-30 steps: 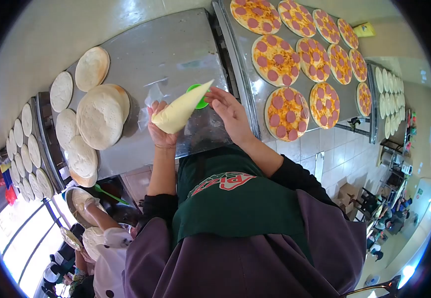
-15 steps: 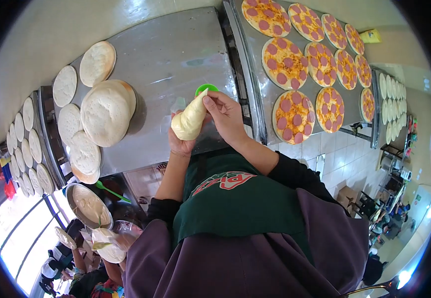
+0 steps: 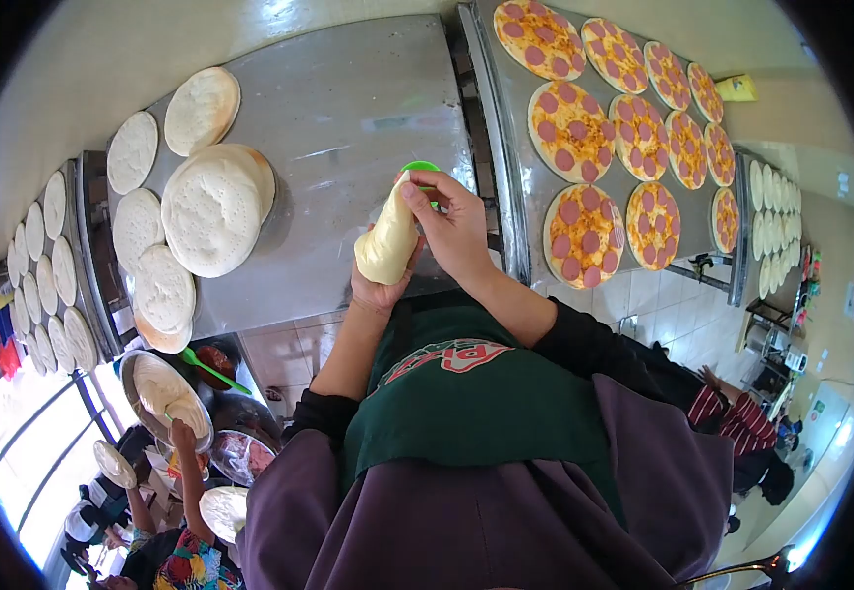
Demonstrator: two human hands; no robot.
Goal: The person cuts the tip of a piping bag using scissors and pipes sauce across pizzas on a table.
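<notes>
A plastic piping bag (image 3: 387,241) full of pale yellow filling is held upright in front of my apron, its narrow end upward. My left hand (image 3: 380,291) is wrapped round the bulging lower part. Near the tip, my right hand (image 3: 454,224) pinches the bag between thumb and fingers. Just behind them, partly hidden by my right hand, is a bright green container (image 3: 421,166) on the metal table (image 3: 348,98).
Pizza bases (image 3: 212,211) lie stacked at the table's left. Sausage-topped pizzas (image 3: 571,131) fill the right-hand table. At lower left, a co-worker's hand (image 3: 183,436) reaches into a bowl of creamy mixture (image 3: 130,379), near a green spoon (image 3: 212,371). A person in striped clothing (image 3: 746,425) is at right.
Both my hands and the bag have shifted slightly right, and the bag looks slimmer at its top. The co-worker's hand now reaches the bowl. A striped-clothed person has appeared at right.
</notes>
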